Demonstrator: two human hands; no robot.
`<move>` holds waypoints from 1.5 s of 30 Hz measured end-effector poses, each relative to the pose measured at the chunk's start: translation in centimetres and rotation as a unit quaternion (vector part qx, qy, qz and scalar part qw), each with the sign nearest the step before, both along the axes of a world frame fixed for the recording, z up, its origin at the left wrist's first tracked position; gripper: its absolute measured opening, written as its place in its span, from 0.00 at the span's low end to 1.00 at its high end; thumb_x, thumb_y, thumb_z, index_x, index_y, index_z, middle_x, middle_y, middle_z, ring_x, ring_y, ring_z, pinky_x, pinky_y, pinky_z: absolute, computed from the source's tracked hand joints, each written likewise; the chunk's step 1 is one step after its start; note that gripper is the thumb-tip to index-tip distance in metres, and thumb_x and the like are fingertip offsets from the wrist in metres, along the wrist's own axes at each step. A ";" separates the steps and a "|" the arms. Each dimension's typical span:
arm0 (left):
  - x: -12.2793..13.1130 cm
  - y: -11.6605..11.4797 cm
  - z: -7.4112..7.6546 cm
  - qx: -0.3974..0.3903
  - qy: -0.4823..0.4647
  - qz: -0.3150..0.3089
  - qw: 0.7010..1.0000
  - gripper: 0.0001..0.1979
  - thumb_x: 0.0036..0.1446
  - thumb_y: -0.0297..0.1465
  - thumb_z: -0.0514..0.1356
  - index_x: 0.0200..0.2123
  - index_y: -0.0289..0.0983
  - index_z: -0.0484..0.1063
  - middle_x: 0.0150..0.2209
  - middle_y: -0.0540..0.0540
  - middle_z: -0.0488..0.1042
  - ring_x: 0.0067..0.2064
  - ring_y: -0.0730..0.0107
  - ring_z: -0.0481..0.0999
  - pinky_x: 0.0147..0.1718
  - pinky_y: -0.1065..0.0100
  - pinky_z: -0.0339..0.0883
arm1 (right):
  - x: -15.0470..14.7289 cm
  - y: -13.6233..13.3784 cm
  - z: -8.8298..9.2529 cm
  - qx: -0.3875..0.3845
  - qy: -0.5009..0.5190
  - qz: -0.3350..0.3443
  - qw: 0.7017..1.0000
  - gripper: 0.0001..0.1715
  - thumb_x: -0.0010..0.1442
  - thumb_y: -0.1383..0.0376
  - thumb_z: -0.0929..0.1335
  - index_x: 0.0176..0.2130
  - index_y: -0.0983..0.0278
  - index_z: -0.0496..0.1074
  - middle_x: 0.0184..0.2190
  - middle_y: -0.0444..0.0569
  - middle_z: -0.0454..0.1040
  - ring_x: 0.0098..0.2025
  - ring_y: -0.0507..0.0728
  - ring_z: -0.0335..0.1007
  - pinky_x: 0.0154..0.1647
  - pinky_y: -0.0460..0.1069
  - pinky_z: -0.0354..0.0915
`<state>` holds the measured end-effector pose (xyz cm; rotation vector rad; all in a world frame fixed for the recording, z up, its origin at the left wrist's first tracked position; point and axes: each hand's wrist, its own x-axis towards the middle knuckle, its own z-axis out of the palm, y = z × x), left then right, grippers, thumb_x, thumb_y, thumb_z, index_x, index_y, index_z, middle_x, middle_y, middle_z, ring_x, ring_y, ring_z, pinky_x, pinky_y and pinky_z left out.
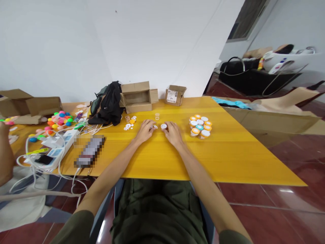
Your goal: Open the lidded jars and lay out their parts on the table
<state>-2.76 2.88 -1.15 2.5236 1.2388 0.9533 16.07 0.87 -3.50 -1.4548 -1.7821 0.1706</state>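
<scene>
On the yellow table, my left hand [146, 131] has its fingers curled round small white pieces [155, 126], whose exact kind is too small to make out. Facing it, my right hand [173, 132] grips a white round lid [164, 126] between thumb and fingers; whatever is under the lid is hidden. Just beyond the hands stands a small clear cup [157, 117]. Left of my left hand lie several white discs with holes [128, 126], an orange disc [132, 121] and another clear cup [127, 118]. A cluster of small jars with orange, white and teal lids [200, 127] stands to the right.
Against the wall are an open cardboard box [137, 107], a smaller carton [175, 95] and a black bag [109, 105]. At left lie a phone [90, 151], a power strip [64, 144] with cables and colourful balls [61, 118]. Another person's arm [5, 156] shows there.
</scene>
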 end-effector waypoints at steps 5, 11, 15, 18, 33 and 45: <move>0.2 -1.1 0.9 -0.007 0.024 -0.020 0.999 0.13 0.62 0.34 0.61 0.50 0.43 0.74 0.47 0.44 0.76 0.53 0.55 0.68 0.53 0.55 0.62 | -0.7 -0.3 0.5 -0.006 0.092 0.068 0.993 0.13 0.55 0.68 0.69 0.42 0.58 0.74 0.41 0.50 0.78 0.43 0.61 0.74 0.48 0.58 0.71; 0.4 -1.6 1.3 -0.025 0.017 -0.017 0.999 0.14 0.58 0.35 0.65 0.48 0.43 0.74 0.45 0.44 0.77 0.51 0.54 0.69 0.52 0.54 0.60 | -1.3 -0.2 0.8 -0.104 0.274 0.142 0.946 0.11 0.49 0.65 0.73 0.36 0.60 0.73 0.35 0.46 0.80 0.35 0.57 0.77 0.41 0.54 0.74; 0.5 -1.7 1.5 -0.025 0.010 -0.015 1.000 0.11 0.59 0.35 0.63 0.46 0.43 0.75 0.44 0.45 0.77 0.49 0.56 0.70 0.51 0.55 0.61 | -1.4 -0.2 0.8 -0.138 0.345 0.176 0.912 0.19 0.44 0.58 0.78 0.35 0.61 0.72 0.32 0.45 0.80 0.36 0.57 0.79 0.42 0.54 0.75; 0.5 -1.8 1.5 -0.020 0.007 -0.019 1.000 0.10 0.60 0.33 0.62 0.46 0.43 0.74 0.43 0.45 0.77 0.48 0.57 0.71 0.50 0.56 0.61 | -1.3 -0.4 1.0 -0.138 0.354 0.180 0.907 0.21 0.44 0.53 0.78 0.34 0.61 0.73 0.32 0.46 0.80 0.35 0.58 0.79 0.41 0.54 0.75; 0.5 -1.5 0.8 -0.047 -0.040 -0.009 0.998 0.14 0.57 0.33 0.66 0.47 0.43 0.73 0.45 0.46 0.78 0.50 0.57 0.73 0.53 0.56 0.63 | -1.1 -0.5 1.0 -0.097 0.308 0.179 0.929 0.17 0.49 0.55 0.76 0.37 0.60 0.75 0.39 0.49 0.81 0.39 0.58 0.79 0.42 0.54 0.76; 0.5 -1.4 0.9 -0.072 -0.072 -0.020 0.995 0.16 0.56 0.31 0.67 0.48 0.43 0.73 0.45 0.46 0.79 0.51 0.57 0.74 0.55 0.54 0.64 | -1.0 -0.5 1.0 -0.096 0.299 0.191 0.930 0.14 0.52 0.58 0.74 0.39 0.60 0.76 0.43 0.50 0.81 0.41 0.59 0.79 0.44 0.55 0.76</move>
